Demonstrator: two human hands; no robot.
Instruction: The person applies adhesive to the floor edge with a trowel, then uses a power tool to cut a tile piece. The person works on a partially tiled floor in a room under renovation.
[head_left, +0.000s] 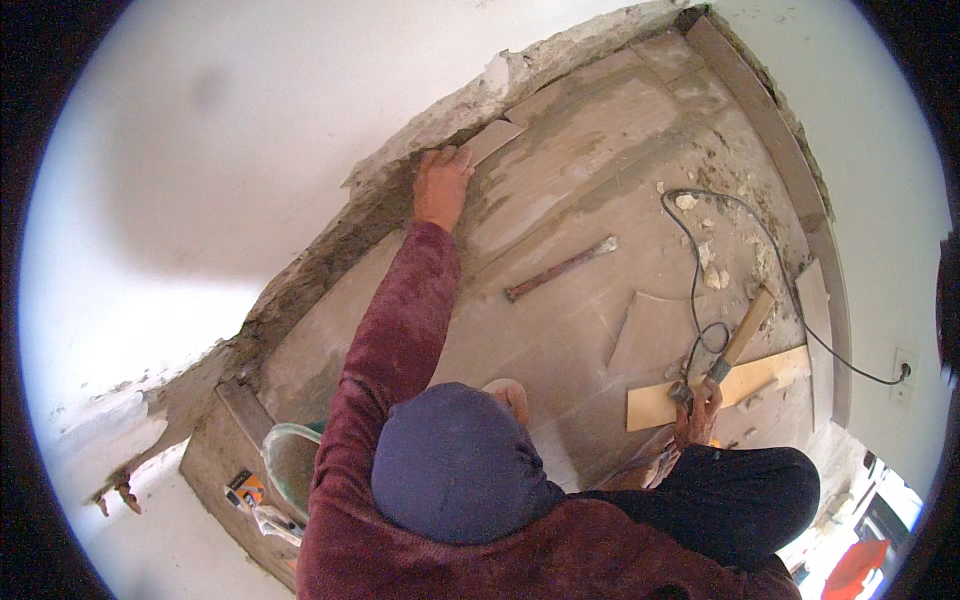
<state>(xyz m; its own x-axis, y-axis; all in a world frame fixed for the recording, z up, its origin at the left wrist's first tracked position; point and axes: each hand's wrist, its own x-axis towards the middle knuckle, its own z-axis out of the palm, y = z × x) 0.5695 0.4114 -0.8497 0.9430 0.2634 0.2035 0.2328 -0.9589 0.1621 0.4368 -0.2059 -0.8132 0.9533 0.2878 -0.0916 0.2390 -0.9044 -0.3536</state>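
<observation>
At the foot of the white wall, my left hand (440, 188) is closed on the near end of a piece of tile (492, 141), which sits against the chipped wall edge. A maroon sleeve covers that arm. Down at the right, my right hand (697, 415) curls beside a dark object above a pale wooden board (655, 408); what its fingers grip is partly hidden. From this spot a wooden handle (750, 325) with a dark metal end slants up to the right. A rusty chisel-like bar (560, 268) lies on the floor between the hands.
A black cable (762, 230) loops from a wall socket (904, 374) towards my right hand. Loose tile (645, 335) and pale rubble (714, 277) lie on the dusty floor. A bucket (292, 465) stands at lower left. Dark rounded fabric (455, 465) blocks the lower middle.
</observation>
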